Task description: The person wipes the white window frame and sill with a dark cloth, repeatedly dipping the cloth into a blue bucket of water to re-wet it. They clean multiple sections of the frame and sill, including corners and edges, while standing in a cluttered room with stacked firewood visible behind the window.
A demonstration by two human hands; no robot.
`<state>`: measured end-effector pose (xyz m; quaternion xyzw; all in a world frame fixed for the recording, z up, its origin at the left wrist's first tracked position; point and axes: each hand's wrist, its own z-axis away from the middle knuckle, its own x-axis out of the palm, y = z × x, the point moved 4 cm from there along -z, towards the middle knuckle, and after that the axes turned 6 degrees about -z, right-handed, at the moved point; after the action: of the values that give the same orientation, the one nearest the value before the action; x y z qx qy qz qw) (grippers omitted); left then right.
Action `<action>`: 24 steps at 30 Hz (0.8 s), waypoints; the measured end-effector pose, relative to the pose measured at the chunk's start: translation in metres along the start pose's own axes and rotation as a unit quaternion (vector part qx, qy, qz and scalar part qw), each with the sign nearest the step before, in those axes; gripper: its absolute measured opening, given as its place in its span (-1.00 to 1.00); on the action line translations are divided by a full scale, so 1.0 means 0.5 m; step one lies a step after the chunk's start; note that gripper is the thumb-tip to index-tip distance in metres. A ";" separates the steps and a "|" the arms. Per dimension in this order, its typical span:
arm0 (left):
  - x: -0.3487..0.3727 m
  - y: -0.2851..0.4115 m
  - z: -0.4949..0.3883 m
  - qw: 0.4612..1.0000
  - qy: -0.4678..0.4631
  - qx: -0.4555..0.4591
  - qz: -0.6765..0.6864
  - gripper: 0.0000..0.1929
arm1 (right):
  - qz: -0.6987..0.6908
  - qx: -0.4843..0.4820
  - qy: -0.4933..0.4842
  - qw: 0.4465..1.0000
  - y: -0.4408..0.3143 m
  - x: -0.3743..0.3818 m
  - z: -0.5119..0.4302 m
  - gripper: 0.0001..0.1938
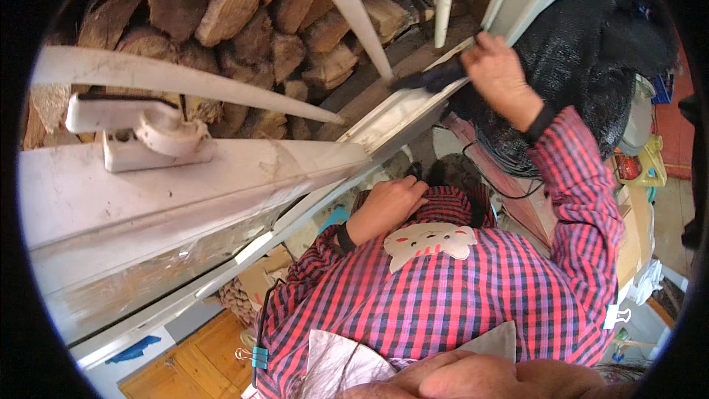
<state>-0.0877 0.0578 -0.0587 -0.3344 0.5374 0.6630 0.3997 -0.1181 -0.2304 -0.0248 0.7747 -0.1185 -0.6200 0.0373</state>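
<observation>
My right hand (496,80) grips a black rag-like thing (435,78), which is blurred. It lies against the sill of a white window frame (382,124), near the upright side of the frame. Lower down, my left hand (390,202) is held in front of my body with its fingers curled. A small dark shape shows by its fingertips, and I cannot tell whether the hand holds it. Thin white bars (354,16) slant down to the sill.
Split firewood (277,39) is stacked behind the bars. An open window sash (183,194) with a white handle (166,133) juts in at left. Black plastic sheeting (576,55) hangs at right, above a yellow jug (651,163) and a cardboard box (631,233).
</observation>
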 end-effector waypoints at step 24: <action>-0.021 0.010 -0.004 0.999 0.032 -0.013 0.017 -0.78 | -0.200 -0.123 0.017 0.972 -0.120 -0.020 -0.044 -0.91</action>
<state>-0.0872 0.0537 -0.0479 -0.3516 0.5468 0.6657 0.3663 -0.0907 -0.1721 -0.0224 0.7823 0.1170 -0.6118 0.0097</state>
